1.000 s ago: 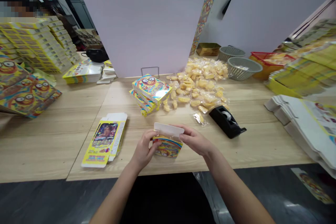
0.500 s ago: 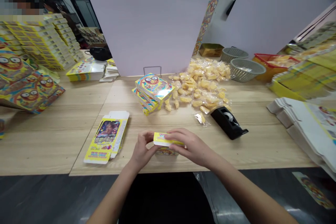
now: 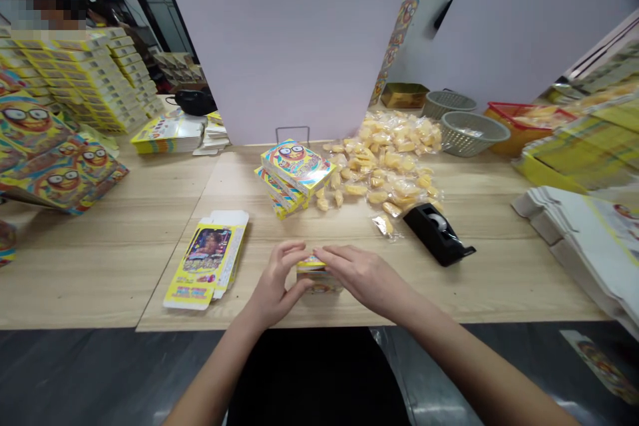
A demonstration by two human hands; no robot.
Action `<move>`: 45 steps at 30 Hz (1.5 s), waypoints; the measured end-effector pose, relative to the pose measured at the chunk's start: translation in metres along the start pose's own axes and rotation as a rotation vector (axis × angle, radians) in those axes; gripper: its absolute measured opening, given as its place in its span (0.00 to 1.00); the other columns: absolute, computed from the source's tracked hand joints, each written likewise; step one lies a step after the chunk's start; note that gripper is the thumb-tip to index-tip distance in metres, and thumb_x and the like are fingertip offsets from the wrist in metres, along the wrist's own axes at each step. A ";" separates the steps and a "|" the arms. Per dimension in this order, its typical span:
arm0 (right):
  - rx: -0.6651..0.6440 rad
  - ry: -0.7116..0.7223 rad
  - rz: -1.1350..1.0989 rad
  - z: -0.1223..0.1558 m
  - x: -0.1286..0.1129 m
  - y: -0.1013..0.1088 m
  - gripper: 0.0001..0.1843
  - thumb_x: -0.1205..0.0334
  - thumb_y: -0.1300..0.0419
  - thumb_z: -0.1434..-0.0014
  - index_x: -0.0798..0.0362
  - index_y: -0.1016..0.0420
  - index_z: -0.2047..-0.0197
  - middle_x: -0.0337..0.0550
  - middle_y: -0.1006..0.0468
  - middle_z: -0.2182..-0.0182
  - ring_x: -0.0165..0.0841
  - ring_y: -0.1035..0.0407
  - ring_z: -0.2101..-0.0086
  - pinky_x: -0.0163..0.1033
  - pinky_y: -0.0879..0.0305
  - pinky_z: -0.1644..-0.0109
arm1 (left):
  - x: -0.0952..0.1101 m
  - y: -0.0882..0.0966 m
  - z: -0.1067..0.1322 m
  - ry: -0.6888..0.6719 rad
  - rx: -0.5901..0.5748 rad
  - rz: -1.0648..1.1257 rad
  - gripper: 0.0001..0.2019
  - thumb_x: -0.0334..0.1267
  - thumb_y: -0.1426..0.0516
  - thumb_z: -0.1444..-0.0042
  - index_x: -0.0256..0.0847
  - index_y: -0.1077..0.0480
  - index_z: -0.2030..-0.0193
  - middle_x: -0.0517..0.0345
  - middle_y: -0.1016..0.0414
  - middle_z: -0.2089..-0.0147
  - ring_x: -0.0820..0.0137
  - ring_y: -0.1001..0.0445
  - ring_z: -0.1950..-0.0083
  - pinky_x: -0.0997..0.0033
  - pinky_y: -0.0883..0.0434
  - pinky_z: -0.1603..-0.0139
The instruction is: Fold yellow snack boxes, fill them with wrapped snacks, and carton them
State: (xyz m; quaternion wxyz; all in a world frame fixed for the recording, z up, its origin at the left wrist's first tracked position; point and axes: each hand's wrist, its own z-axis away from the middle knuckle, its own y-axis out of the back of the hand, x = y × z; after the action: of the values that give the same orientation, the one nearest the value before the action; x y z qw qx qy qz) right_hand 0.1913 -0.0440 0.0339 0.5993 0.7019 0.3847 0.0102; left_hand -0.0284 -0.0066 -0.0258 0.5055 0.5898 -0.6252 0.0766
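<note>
A small yellow cartoon-printed box (image 3: 315, 275) stands on the wooden table (image 3: 499, 266) near its front edge. My left hand (image 3: 278, 277) grips its left side with curled fingers. Over its top my right hand (image 3: 362, 275) lies with fingers pressed flat along the closed flap. Most of the box is hidden under both hands. A flat unfolded box blank (image 3: 208, 259) lies just to the left of my left hand.
Behind my hands sit a stack of finished boxes (image 3: 294, 176), a heap of wrapped yellow sweets (image 3: 384, 163) and a black tape dispenser (image 3: 436, 233). Grey baskets (image 3: 472, 132) stand at the back right, white flat cartons (image 3: 589, 239) on the right. Another person sits far left behind box stacks (image 3: 74, 86).
The white top flap, open a second ago, has been folded down. My right hand now presses flat on the box top and the box sits lower on the table.
</note>
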 end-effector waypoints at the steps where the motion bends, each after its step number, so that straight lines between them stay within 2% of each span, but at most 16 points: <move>1: -0.006 0.016 -0.006 0.002 0.000 0.000 0.22 0.67 0.51 0.35 0.48 0.34 0.39 0.50 0.23 0.49 0.40 0.27 0.52 0.45 0.28 0.51 | 0.003 0.003 -0.003 -0.043 -0.004 -0.055 0.17 0.32 0.44 0.40 0.47 0.36 0.44 0.48 0.34 0.43 0.62 0.31 0.41 0.55 0.29 0.44; 4: 0.034 0.010 -0.026 0.013 0.004 -0.006 0.25 0.65 0.51 0.35 0.50 0.40 0.35 0.52 0.30 0.42 0.40 0.33 0.44 0.49 0.32 0.43 | 0.004 0.004 -0.005 -0.138 0.027 -0.121 0.16 0.28 0.46 0.39 0.48 0.33 0.47 0.52 0.30 0.47 0.67 0.28 0.46 0.62 0.27 0.48; 6: 0.147 -0.024 -0.046 0.024 0.009 -0.017 0.28 0.64 0.48 0.36 0.50 0.46 0.33 0.54 0.32 0.40 0.40 0.36 0.42 0.49 0.33 0.42 | 0.000 0.000 -0.002 -0.161 0.054 -0.130 0.17 0.27 0.45 0.40 0.48 0.33 0.47 0.52 0.30 0.46 0.68 0.28 0.46 0.64 0.26 0.49; 11: 0.442 0.046 -0.060 0.043 0.018 -0.045 0.25 0.71 0.49 0.36 0.46 0.40 0.37 0.54 0.33 0.40 0.38 0.35 0.42 0.47 0.29 0.45 | -0.004 -0.004 0.005 -0.162 0.056 -0.100 0.19 0.25 0.44 0.41 0.47 0.35 0.46 0.48 0.34 0.40 0.65 0.29 0.43 0.60 0.27 0.47; 14: 0.418 0.059 -0.025 0.046 0.018 -0.048 0.27 0.72 0.49 0.36 0.45 0.39 0.36 0.52 0.36 0.38 0.40 0.39 0.39 0.49 0.32 0.42 | -0.002 -0.002 0.004 -0.171 0.014 -0.097 0.19 0.26 0.43 0.42 0.47 0.36 0.46 0.47 0.36 0.38 0.64 0.29 0.43 0.61 0.27 0.48; 17: 0.356 0.029 -0.023 0.058 0.021 -0.050 0.29 0.72 0.49 0.37 0.44 0.41 0.35 0.50 0.39 0.36 0.41 0.44 0.37 0.51 0.37 0.38 | 0.004 -0.003 -0.001 -0.169 0.047 -0.132 0.17 0.25 0.44 0.42 0.48 0.34 0.49 0.52 0.30 0.46 0.66 0.28 0.46 0.64 0.27 0.49; 20: 0.485 -0.237 -0.127 0.085 0.041 -0.048 0.28 0.66 0.47 0.37 0.47 0.44 0.35 0.53 0.33 0.40 0.41 0.37 0.41 0.50 0.33 0.42 | 0.010 -0.014 -0.011 -0.158 0.141 -0.128 0.16 0.24 0.45 0.42 0.47 0.34 0.51 0.55 0.30 0.48 0.68 0.28 0.48 0.66 0.27 0.51; 22: 0.735 -0.566 -0.182 0.107 0.068 -0.035 0.24 0.60 0.47 0.37 0.51 0.40 0.38 0.54 0.29 0.46 0.40 0.32 0.47 0.49 0.32 0.46 | 0.012 -0.025 -0.018 -0.155 0.200 -0.138 0.16 0.24 0.45 0.42 0.47 0.34 0.51 0.55 0.31 0.47 0.68 0.29 0.47 0.66 0.28 0.50; 24: 0.986 -0.929 -0.189 0.130 0.104 -0.009 0.21 0.55 0.49 0.38 0.55 0.35 0.44 0.55 0.29 0.49 0.42 0.33 0.49 0.51 0.34 0.45 | 0.011 -0.037 -0.025 -0.190 0.218 -0.162 0.16 0.24 0.45 0.42 0.47 0.34 0.51 0.55 0.32 0.48 0.68 0.29 0.48 0.66 0.28 0.51; 25: 1.045 -1.120 -0.197 0.140 0.124 0.007 0.21 0.53 0.49 0.38 0.55 0.35 0.46 0.56 0.30 0.48 0.42 0.34 0.48 0.51 0.36 0.44 | 0.009 -0.042 -0.029 -0.214 0.211 -0.173 0.15 0.24 0.45 0.42 0.46 0.34 0.51 0.55 0.31 0.48 0.68 0.29 0.48 0.66 0.28 0.51; 28: 0.935 -1.304 -0.318 0.163 0.176 0.057 0.15 0.54 0.45 0.43 0.55 0.27 0.59 0.55 0.26 0.54 0.44 0.35 0.50 0.52 0.35 0.46 | 0.002 -0.050 -0.036 -0.254 0.182 -0.186 0.13 0.25 0.46 0.41 0.43 0.33 0.52 0.54 0.31 0.49 0.68 0.29 0.49 0.68 0.27 0.52; 31: 0.683 -1.355 -0.585 0.170 0.208 0.085 0.08 0.57 0.37 0.50 0.53 0.25 0.72 0.48 0.22 0.68 0.40 0.30 0.61 0.49 0.28 0.57 | -0.002 -0.049 -0.037 -0.243 0.158 -0.205 0.11 0.26 0.45 0.41 0.42 0.33 0.54 0.53 0.30 0.50 0.68 0.28 0.49 0.68 0.27 0.52; 33: 0.562 -1.346 -0.747 0.172 0.216 0.089 0.06 0.61 0.34 0.54 0.53 0.25 0.74 0.46 0.22 0.71 0.39 0.29 0.65 0.47 0.26 0.62 | -0.002 -0.047 -0.036 -0.245 0.152 -0.219 0.10 0.26 0.45 0.41 0.41 0.33 0.54 0.53 0.30 0.50 0.68 0.28 0.49 0.69 0.27 0.52; 35: 0.533 -1.309 -0.853 0.174 0.217 0.085 0.06 0.63 0.33 0.56 0.54 0.25 0.74 0.46 0.22 0.71 0.38 0.28 0.66 0.47 0.25 0.64 | -0.003 -0.045 -0.035 -0.245 0.152 -0.229 0.10 0.26 0.45 0.41 0.41 0.33 0.54 0.53 0.30 0.50 0.68 0.28 0.49 0.68 0.27 0.51; 41: 0.842 -1.146 -0.953 0.197 0.201 0.061 0.13 0.52 0.35 0.53 0.50 0.25 0.66 0.44 0.21 0.62 0.38 0.28 0.57 0.45 0.26 0.57 | -0.006 -0.046 -0.038 -0.244 0.143 -0.247 0.10 0.26 0.45 0.41 0.41 0.34 0.54 0.52 0.30 0.50 0.68 0.29 0.48 0.67 0.28 0.51; 45: 1.010 -1.150 -0.900 0.201 0.198 0.038 0.16 0.50 0.33 0.57 0.52 0.25 0.69 0.45 0.21 0.66 0.39 0.27 0.61 0.44 0.27 0.58 | -0.007 -0.047 -0.040 -0.252 0.139 -0.252 0.10 0.26 0.45 0.41 0.41 0.34 0.54 0.52 0.30 0.49 0.67 0.29 0.48 0.66 0.28 0.50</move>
State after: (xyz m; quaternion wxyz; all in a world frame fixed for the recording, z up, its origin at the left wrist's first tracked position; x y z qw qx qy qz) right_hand 0.4465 -0.1022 -0.0785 0.2659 0.5612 0.2221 -0.7517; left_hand 0.0298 0.0117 -0.0349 0.3869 0.7017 -0.5979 -0.0187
